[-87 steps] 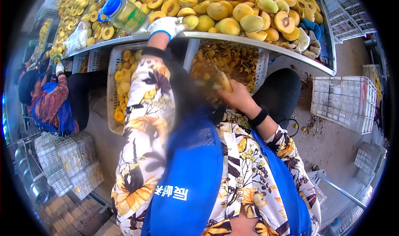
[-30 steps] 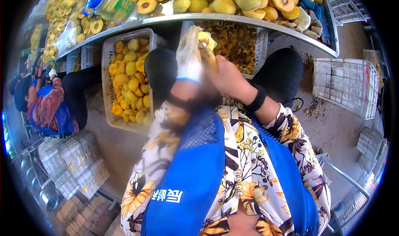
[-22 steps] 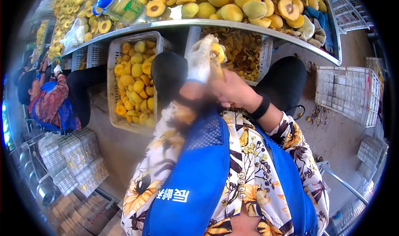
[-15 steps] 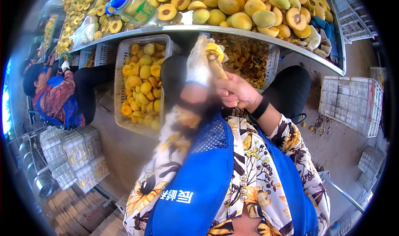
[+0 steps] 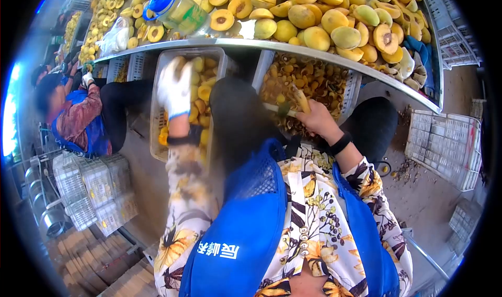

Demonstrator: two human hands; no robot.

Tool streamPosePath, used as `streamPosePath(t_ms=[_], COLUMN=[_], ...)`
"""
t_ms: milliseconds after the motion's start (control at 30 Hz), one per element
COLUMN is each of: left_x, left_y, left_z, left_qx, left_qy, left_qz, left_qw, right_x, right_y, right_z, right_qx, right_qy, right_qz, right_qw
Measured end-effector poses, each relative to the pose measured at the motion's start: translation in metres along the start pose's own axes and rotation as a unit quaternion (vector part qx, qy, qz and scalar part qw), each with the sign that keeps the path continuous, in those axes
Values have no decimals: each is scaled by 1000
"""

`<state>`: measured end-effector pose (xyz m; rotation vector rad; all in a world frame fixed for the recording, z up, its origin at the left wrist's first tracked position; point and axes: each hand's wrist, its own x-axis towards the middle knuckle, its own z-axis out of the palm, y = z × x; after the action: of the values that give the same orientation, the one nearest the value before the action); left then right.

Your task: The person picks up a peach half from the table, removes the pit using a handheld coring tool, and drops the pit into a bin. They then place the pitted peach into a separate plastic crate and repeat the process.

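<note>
My left hand [image 5: 175, 90], in a white glove, is over the pale crate [image 5: 155, 122] of yellow peach halves [image 5: 200, 109]. Motion smears its fingers, so I cannot see whether they hold anything. Bare and closed, my right hand [image 5: 320, 119] grips a slim light-brown tool [image 5: 300, 99], whose kind I cannot make out. The tool points up over a second crate [image 5: 354, 90], between my knees, with peach scraps [image 5: 308, 77] in it. Whole-looking and halved peaches [image 5: 316, 38] lie heaped on the metal table [image 5: 246, 43] in front of me.
A blue-lidded bottle [image 5: 175, 9] and a white plastic bag [image 5: 115, 37] are on the table. A co-worker [image 5: 78, 114] sits at the left. White crates stand at the lower left [image 5: 97, 190] and right [image 5: 444, 145]. Scraps litter the floor at the right.
My left hand has moved left and away from my right hand, to the crate of peach halves. The right hand, still holding the tool, has shifted right. The view has shifted slightly.
</note>
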<state>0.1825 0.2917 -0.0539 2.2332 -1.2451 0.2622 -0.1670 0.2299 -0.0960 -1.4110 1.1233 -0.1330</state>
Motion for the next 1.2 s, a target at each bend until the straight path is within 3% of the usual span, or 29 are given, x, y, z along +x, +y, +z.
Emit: streamPosePath(t_ms=[67,133,167,267,333,400,433,467,533,600,700,733,800,833,867,967,1000,1067,1100,1133,1200], left_x=[35,73,87,117,127,122,116,104,71,28,-17,-28,-42,-49,-54,-63,-63,-66,-70,-71,-70], left_y=[40,84,99,99,93,72,84,94,100,137,149,149,148,154,161,162,163,155,161,164,172], left_z=[24,51,68,122,134,147,129,108,93,47,29,30,30,23,14,27,33,45,45,44,40], left_qx=[29,134,182,207,140,29,-19,-64,-124,-231,-381,-343,-437,-592,-719,-790,-813,-811,-797,-770,-766], left_qy=[-40,-172,-200,-284,-296,-212,-235,-256,-155,-200,-219,-201,-222,-243,-251,-252,-233,-264,-253,-248,-195], left_qz=[82,64,66,28,-8,61,44,25,179,116,150,178,92,-34,-157,-238,-273,-321,-355,-357,-416], left_qw=[995,974,960,936,945,975,971,964,964,945,886,900,867,767,629,505,458,410,418,467,450], right_x=[-1,-3,-7,-23,-28,-33,-32,-26,-6,11,25,27,26,25,24,11,8,4,6,7,6], right_y=[-6,-7,-13,-21,-19,-26,-31,-35,-45,-60,-71,-72,-71,-70,-69,-74,-73,-68,-66,-65,-64], right_z=[11,16,13,5,0,-8,-10,-12,-11,-13,-4,-1,5,7,8,21,20,20,21,22,27], right_qx=[-53,-108,-84,-108,-90,-50,-73,1,151,271,390,422,438,452,465,376,384,401,359,232,-32], right_qy=[24,76,48,36,55,68,115,127,140,89,-17,-49,-33,-19,-4,91,73,33,47,127,277], right_qz=[-59,-154,-104,-111,-108,-114,-148,-132,-93,-85,-99,-102,-112,-102,-94,-94,-101,-113,-89,-140,-227], right_qw=[997,979,990,987,989,990,980,983,974,955,915,900,891,886,880,917,915,909,928,954,933])
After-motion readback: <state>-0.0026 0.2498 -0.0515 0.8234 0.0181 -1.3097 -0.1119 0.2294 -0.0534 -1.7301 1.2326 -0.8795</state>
